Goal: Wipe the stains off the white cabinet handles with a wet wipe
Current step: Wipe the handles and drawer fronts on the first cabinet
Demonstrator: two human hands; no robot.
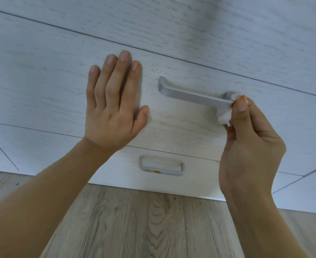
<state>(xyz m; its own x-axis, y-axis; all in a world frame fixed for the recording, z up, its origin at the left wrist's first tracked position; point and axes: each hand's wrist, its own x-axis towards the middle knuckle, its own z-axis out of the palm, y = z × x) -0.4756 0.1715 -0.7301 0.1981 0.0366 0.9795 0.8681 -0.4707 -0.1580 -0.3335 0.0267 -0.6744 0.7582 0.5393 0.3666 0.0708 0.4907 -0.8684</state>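
White wet wipe (pixel 226 116), orange-stained, pinched in right hand (pixel 246 146), pressed on right end of upper handle (pixel 192 96) on white woodgrain drawer front (pixel 42 90); left hand (pixel 112 105) flat, fingers straight, on same front; lower handle (pixel 161 166) has orange stain; wood floor (pixel 135 220) below; no readable writing

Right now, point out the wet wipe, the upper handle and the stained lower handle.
wet wipe (pixel 226 117): head view, white fold below the thumb.
upper handle (pixel 190 96): head view, middle of the bar.
lower handle (pixel 161 171): head view, front bar by the orange stain.
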